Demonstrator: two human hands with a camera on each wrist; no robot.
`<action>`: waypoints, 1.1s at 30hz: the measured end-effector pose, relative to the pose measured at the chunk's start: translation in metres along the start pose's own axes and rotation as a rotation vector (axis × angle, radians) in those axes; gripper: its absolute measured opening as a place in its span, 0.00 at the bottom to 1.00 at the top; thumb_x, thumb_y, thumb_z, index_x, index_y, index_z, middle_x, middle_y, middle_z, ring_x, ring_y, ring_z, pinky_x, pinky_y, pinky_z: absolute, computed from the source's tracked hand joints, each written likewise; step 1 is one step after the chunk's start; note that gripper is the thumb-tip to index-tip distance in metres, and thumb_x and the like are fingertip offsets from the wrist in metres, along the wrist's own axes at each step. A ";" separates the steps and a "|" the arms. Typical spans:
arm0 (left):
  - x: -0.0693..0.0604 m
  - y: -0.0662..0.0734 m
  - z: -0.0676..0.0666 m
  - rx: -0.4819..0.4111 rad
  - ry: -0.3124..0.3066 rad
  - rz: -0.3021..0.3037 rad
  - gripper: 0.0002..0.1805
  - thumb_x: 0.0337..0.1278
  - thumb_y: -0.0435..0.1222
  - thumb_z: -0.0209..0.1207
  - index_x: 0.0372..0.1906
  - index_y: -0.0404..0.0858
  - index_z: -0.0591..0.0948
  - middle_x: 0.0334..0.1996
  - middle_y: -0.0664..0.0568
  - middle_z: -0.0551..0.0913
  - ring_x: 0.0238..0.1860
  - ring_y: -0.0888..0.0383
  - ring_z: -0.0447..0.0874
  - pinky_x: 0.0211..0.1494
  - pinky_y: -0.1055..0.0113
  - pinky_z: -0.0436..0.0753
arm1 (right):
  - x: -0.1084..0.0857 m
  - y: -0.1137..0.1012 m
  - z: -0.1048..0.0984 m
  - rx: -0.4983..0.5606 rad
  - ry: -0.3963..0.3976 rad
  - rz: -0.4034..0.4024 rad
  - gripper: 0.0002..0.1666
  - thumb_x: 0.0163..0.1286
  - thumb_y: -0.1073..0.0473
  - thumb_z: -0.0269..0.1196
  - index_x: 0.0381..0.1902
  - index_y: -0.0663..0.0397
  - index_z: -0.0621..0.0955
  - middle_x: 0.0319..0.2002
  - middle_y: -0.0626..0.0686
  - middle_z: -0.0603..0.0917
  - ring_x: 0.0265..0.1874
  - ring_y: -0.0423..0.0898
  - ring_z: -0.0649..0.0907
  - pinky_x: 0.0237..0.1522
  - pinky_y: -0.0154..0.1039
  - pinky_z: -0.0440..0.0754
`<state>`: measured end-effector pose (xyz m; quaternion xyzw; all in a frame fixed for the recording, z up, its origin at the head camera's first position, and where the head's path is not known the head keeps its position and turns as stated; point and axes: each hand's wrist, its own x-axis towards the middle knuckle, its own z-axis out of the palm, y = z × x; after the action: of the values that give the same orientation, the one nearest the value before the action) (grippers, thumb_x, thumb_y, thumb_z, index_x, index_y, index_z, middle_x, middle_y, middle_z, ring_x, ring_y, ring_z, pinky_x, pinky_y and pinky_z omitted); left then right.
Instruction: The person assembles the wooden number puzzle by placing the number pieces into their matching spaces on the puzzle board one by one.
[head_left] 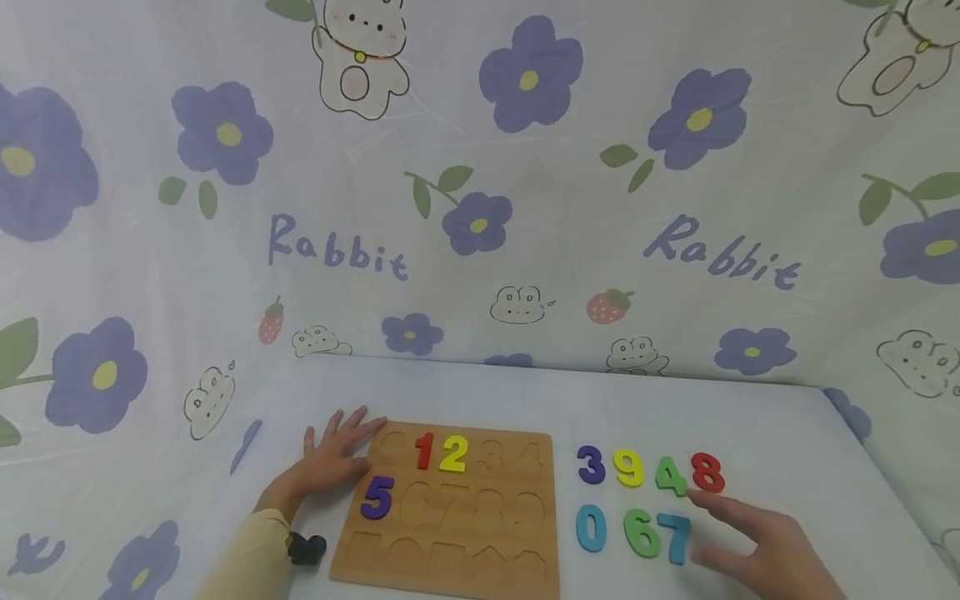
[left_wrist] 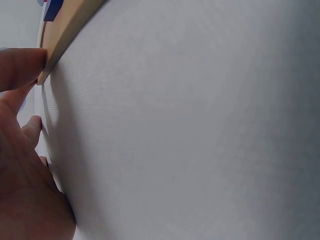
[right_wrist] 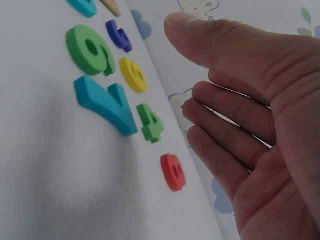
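Tan wooden number board (head_left: 480, 532) carries three bright digits

On the white table (head_left: 600, 408), the board shows rows of shallow outlines, with red 1 (head_left: 424, 451) at eleven o'clock, yellow 2 (head_left: 453, 466) at twelve, purple 5 (head_left: 377, 497) at nine. The left hand (head_left: 332, 458), fingers spread, touches its edge at ten. Seven loose digits (head_left: 630, 533) lie at three o'clock; near them, the right hand's grip (head_left: 761, 537) is empty, thumb and fingers well apart.

Backdrop's a white hanging sheet (head_left: 570, 196) covered in purple five-petal flowers (head_left: 531, 46), black-outlined white rabbits (head_left: 330, 87), red strawberries (head_left: 606, 308) and purple "Rabbit" lettering (head_left: 339, 250). It wraps round the sides too, past the plain white flat-topped counter (head_left: 795, 454). Light's pretty soft, kinda greyish, with blurry shadows on the counter.
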<state>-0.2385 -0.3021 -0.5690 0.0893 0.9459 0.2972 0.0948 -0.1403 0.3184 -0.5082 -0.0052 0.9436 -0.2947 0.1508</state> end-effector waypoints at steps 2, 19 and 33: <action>0.001 -0.003 0.003 0.007 0.009 0.007 0.41 0.65 0.40 0.62 0.84 0.56 0.70 0.89 0.36 0.51 0.87 0.23 0.30 0.76 0.16 0.19 | 0.000 0.004 0.001 0.009 -0.011 0.011 0.57 0.61 0.30 0.78 0.81 0.49 0.75 0.75 0.64 0.80 0.73 0.71 0.78 0.65 0.73 0.82; 0.000 -0.005 0.002 -0.040 0.018 0.031 0.40 0.64 0.42 0.62 0.83 0.57 0.72 0.90 0.37 0.51 0.87 0.23 0.29 0.76 0.16 0.19 | 0.016 0.018 0.031 0.085 -0.008 0.086 0.53 0.57 0.39 0.83 0.79 0.44 0.78 0.75 0.60 0.81 0.75 0.69 0.75 0.70 0.73 0.78; -0.001 -0.005 0.002 -0.044 0.029 0.026 0.40 0.63 0.42 0.62 0.82 0.56 0.73 0.90 0.38 0.52 0.88 0.25 0.30 0.77 0.18 0.18 | 0.017 0.014 0.045 0.045 0.055 0.111 0.50 0.57 0.44 0.84 0.76 0.48 0.81 0.71 0.61 0.84 0.69 0.67 0.80 0.68 0.73 0.79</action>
<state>-0.2374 -0.3048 -0.5735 0.0953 0.9392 0.3202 0.0793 -0.1428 0.3035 -0.5556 0.0584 0.9393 -0.3072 0.1409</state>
